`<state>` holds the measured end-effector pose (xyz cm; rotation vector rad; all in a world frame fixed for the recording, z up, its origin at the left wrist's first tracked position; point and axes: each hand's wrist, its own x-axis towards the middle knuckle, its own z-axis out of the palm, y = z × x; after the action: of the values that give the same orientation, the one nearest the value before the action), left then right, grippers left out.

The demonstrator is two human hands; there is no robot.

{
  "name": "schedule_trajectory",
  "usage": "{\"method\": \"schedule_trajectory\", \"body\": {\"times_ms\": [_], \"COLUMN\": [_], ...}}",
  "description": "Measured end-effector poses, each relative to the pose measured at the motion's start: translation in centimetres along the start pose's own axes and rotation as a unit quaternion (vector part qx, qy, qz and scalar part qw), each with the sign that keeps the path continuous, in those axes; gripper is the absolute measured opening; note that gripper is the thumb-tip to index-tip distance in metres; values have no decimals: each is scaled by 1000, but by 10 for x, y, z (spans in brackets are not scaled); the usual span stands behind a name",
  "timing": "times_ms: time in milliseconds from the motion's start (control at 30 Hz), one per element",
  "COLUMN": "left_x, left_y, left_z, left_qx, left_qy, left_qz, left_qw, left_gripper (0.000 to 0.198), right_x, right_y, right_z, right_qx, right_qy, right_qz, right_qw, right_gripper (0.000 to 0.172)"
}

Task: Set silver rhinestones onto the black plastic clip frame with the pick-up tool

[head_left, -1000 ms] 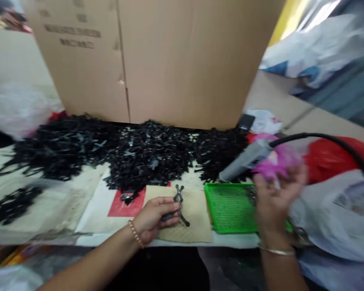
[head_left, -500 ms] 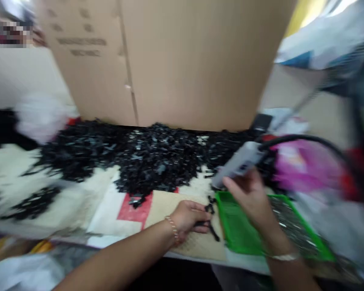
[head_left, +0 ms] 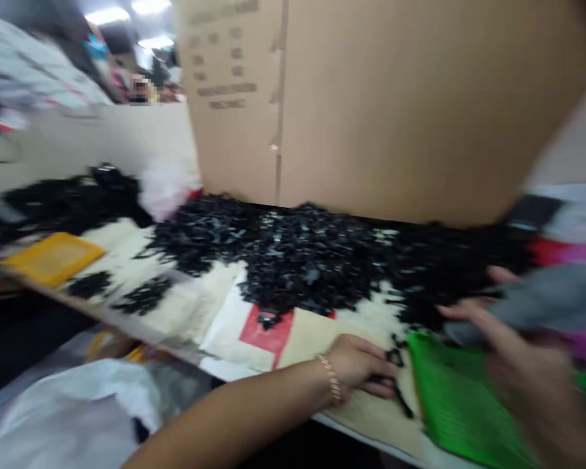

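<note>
My left hand (head_left: 359,365) rests on a beige mat (head_left: 317,332), its fingers closed on a small black part (head_left: 403,398) that sticks out past the fingertips. Another small black piece lies right by those fingers. My right hand (head_left: 527,365), smeared by motion, is wrapped round a grey electric screwdriver (head_left: 551,296) above a green tray (head_left: 461,397). The screwdriver's tip is hidden or too blurred to make out. Behind both hands spreads a large heap of black parts (head_left: 307,260).
A tall cardboard box (head_left: 395,111) stands behind the heap. To the left are a yellow tray (head_left: 53,257), smaller clusters of black parts (head_left: 144,294) and a pinkish plastic bag (head_left: 163,185). A white bag (head_left: 73,417) hangs below the table edge. People show blurred in the far background.
The camera has swung left, so everything sits further right in the picture and the yellow tray has come into view. My left hand keeps its place on the mat; both grips are unchanged.
</note>
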<state>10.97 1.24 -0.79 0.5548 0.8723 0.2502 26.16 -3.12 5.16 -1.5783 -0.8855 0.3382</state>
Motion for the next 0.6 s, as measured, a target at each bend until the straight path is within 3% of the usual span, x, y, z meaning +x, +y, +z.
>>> {"method": "schedule_trajectory", "body": {"times_ms": [67, 333, 600], "left_x": [-4, -2, -1], "left_y": [3, 5, 6], "left_z": [-2, -1, 0], "left_qx": [30, 65, 67], "left_qy": [-2, -32, -21], "left_qz": [5, -16, -16], "left_qw": [1000, 997, 997], "left_gripper": [21, 29, 26], "right_x": [1, 11, 11], "right_y": [4, 30, 44], "right_z": [-10, -3, 6], "right_qx": [-2, 225, 247], "right_qy": [43, 34, -40], "right_qz": [-2, 7, 5], "right_qw": [999, 974, 968], "right_gripper": [62, 26, 25]}}
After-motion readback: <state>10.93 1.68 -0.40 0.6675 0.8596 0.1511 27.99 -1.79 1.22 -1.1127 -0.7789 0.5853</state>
